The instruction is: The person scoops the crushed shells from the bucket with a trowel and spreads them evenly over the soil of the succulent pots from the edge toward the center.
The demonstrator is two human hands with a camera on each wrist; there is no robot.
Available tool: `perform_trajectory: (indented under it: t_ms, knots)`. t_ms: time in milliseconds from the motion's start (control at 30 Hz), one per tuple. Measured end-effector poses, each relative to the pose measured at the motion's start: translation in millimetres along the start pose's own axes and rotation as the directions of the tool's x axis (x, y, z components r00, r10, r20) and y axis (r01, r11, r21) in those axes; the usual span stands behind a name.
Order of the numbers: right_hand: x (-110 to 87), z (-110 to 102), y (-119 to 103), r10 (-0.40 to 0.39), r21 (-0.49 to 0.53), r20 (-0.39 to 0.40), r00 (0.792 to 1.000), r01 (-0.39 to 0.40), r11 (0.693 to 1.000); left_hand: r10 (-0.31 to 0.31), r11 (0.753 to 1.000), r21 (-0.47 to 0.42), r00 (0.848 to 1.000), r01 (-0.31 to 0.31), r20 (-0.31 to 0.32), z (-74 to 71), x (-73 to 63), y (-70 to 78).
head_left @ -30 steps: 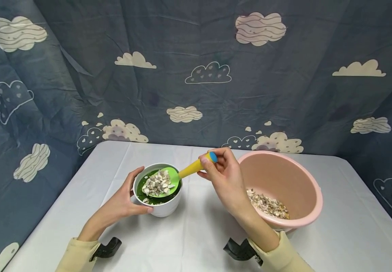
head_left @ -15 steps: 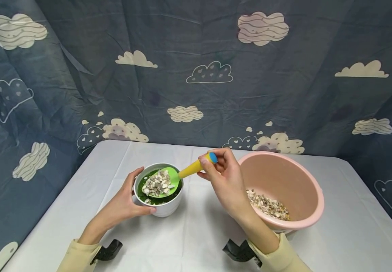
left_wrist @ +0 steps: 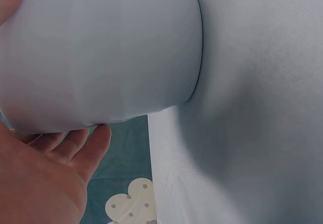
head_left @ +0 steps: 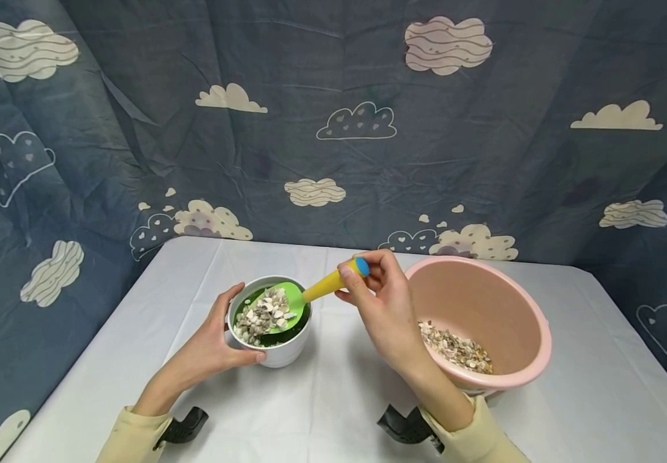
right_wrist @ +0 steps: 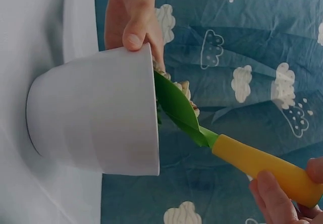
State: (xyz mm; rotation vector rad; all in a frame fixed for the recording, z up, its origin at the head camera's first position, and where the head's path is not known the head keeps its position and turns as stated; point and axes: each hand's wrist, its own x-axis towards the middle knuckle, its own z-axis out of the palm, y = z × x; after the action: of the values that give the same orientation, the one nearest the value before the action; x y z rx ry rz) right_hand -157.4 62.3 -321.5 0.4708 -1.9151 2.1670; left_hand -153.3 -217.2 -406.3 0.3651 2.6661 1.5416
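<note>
My left hand (head_left: 208,344) grips a white flowerpot (head_left: 287,354) on the table, its thumb on the near side and its fingers around the left side. In the left wrist view the fingertips (left_wrist: 96,148) lie against the pot's wall. My right hand (head_left: 382,302) pinches the yellow handle of a small toy trowel (head_left: 326,285) near its blue end. The trowel's green blade (right_wrist: 176,105) slants down into the pot's mouth. Pale gravel (head_left: 266,312) heaps on the blade and spills off its tip toward the left inside of the pot. Green shows inside the pot.
A pink basin (head_left: 472,289) stands tilted on the right, beside my right forearm, with more loose gravel (head_left: 457,350) in its bottom. A white cloth covers the table (head_left: 333,399). Behind hangs a dark cloud-patterned curtain (head_left: 287,154).
The trowel's blade has tipped a little, and gravel has slid off its tip to the left side of the pot. Both hands keep their places.
</note>
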Motion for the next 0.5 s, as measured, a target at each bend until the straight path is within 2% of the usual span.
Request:
perform_trajectory:
  t_ms: [233,400,500]
  knots:
    - [0.9,-1.3,2.4,0.023,0.033,-0.023,0.999,-0.022,0.999,0.022,1.0,-0.01,1.0,-0.022,0.01,-1.2,-0.2,-0.8]
    - [1.0,-1.1,3.4,0.027,0.047,-0.024,0.999,-0.026,0.999,0.079,0.997,-0.028,0.995,-0.078,0.061,-6.0,-1.9,-2.7]
    - [1.0,-0.5,3.4,0.022,0.041,-0.017,1.0,-0.021,0.999,0.088,0.996,-0.022,0.993,-0.086,0.085,-8.2,-2.6,-3.0]
